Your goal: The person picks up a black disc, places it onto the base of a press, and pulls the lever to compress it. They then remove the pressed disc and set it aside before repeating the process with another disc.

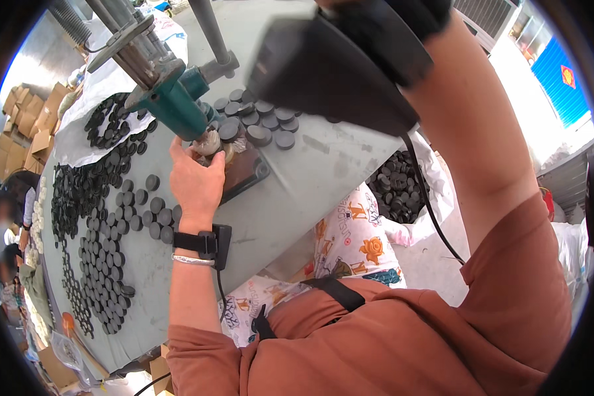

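Note:
My left hand (198, 181) reaches in under the head of a green hand press (175, 109). Its thumb and fingers curl around a pale, taped-looking piece (208, 144) at the press base; what exactly they grip is partly hidden. Right behind that piece lies a dark grey round cap (230, 129), with more grey caps (269, 121) grouped to its right. My right arm (475, 112) is raised at the upper right. A blurred black device (336, 69) strapped at its wrist covers most of that hand, so its fingers do not show.
Grey discs (102, 270) and a heap of black rings (79, 191) spread over the left of the grey table (297, 191). An open white sack of black pieces (399, 188) stands right of the table edge. Cardboard boxes (30, 125) and other people are at far left.

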Available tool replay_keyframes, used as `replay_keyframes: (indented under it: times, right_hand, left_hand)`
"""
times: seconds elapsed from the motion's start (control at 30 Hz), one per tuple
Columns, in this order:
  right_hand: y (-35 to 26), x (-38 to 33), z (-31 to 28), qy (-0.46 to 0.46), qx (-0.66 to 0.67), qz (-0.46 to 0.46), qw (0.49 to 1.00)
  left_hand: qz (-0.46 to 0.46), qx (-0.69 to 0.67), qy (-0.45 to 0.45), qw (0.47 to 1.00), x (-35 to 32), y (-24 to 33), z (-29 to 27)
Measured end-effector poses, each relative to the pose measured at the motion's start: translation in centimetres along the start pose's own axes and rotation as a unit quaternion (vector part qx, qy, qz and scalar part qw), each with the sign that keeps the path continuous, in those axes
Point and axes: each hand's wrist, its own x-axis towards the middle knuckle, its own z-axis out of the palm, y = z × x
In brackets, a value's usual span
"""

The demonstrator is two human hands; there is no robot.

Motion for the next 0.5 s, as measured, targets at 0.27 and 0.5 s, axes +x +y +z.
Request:
replay_keyframes:
  times: [0.27,0.5]
  right_hand:
    - [-6.0,-11.7,-4.9,0.053,0.391,0.148,0.907]
    - [-11.3,-19.6,-2.1,0.125,0.474,0.161,0.857]
  left_hand:
    - [-0.025,-0.041,-0.017,0.999,0.0,-0.3,-0.4]
    - [-0.004,0.114,-0.033,0.993,-1.8,-2.4,-4.3]
